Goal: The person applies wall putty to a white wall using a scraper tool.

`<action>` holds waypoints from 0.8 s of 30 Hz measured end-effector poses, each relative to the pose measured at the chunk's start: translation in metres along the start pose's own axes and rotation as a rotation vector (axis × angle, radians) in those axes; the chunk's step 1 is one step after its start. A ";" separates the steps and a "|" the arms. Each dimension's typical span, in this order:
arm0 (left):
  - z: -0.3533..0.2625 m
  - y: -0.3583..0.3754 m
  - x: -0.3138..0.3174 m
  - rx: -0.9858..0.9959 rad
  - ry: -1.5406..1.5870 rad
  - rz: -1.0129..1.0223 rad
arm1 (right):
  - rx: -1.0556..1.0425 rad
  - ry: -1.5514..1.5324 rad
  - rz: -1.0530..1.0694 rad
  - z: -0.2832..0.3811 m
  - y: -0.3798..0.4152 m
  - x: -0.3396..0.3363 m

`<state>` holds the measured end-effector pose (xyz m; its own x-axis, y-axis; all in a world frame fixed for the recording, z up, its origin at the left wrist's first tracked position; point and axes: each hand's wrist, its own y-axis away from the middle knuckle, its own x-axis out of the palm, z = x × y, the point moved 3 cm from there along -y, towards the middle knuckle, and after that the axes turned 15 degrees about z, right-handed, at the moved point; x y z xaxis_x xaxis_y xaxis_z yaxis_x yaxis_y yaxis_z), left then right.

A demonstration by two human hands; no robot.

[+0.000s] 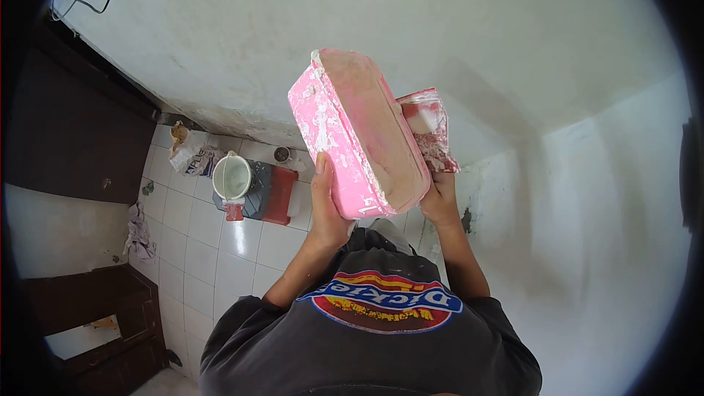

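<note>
The pink tub point(331, 136) is held up in the air in front of the pale wall point(249, 37), in tilted position, w/ its hollow side turned to the camera; inside is a beige-grey coat, outside many white smears. The left grip point(331, 211) is clamped on the lower L part of the tub, thumb lying on the outer side. The right grip point(438, 198) is at the R, closed on the lower end of the red scraper point(438, 141); its fingers are partly hidden, so cannot tell exactly how they lie. The scraper is just beside the tub's R rim, smeared w/ white. Below, near the edge of the tiled floor point(200, 253) along the wall, a white bucket point(248, 172) is on a grey stand point(258, 202), w/ a red stand point(281, 198) next to it; a small dark cup point(281, 154) is btw. these and the wall
</note>
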<state>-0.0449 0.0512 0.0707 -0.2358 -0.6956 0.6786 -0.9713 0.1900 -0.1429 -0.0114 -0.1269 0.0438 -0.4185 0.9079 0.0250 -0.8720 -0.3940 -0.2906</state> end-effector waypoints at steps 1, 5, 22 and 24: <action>0.000 0.000 -0.001 0.002 0.002 -0.001 | -0.024 0.065 0.003 -0.004 0.001 0.001; 0.008 0.004 -0.008 0.055 -0.121 0.053 | -0.026 0.309 0.053 -0.007 0.003 0.001; -0.021 0.003 -0.007 0.034 -0.013 -0.051 | 0.073 0.580 -0.194 0.006 -0.020 -0.064; -0.027 0.002 -0.012 0.013 -0.208 0.094 | 0.011 0.508 -0.189 0.064 -0.033 -0.067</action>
<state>-0.0434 0.0783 0.0816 -0.3255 -0.8033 0.4988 -0.9446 0.2532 -0.2086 0.0298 -0.1838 0.1126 -0.0812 0.9169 -0.3907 -0.9237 -0.2165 -0.3161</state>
